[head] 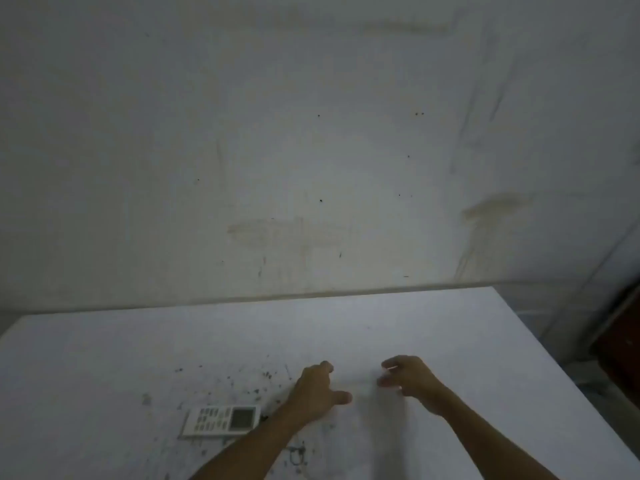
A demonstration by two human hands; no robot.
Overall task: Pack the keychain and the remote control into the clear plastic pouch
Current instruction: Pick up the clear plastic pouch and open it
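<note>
A white table point(104, 358) stands against a stained pale wall point(311, 133), and both bare arms reach out over it from the near edge. The remote point(221, 420) lies flat on the table, face up, its small screen at the end nearer the left forearm and its buttons at the other end. It lies just to the left of that forearm, apart from both hands.

The left hand point(317, 393) is over the table beyond and to the right of the remote, palm down, thumb stuck out to the right and fingers curled loosely; it holds nothing I can make out. The right hand point(407, 375) is farther right of the remote again, a clear gap away from the left hand, fingers half curled and spread toward the left hand, blurred, with nothing plainly in its grip. Whether either hand touches the table I cannot tell.

Dark specks and scuff marks dot the table beyond the remote. Near the left forearm, on the side toward the viewer, a small dark looped shape point(298, 457) lies on the table; it is too blurred to say what it is. I cannot see a pouch for certain.
</note>
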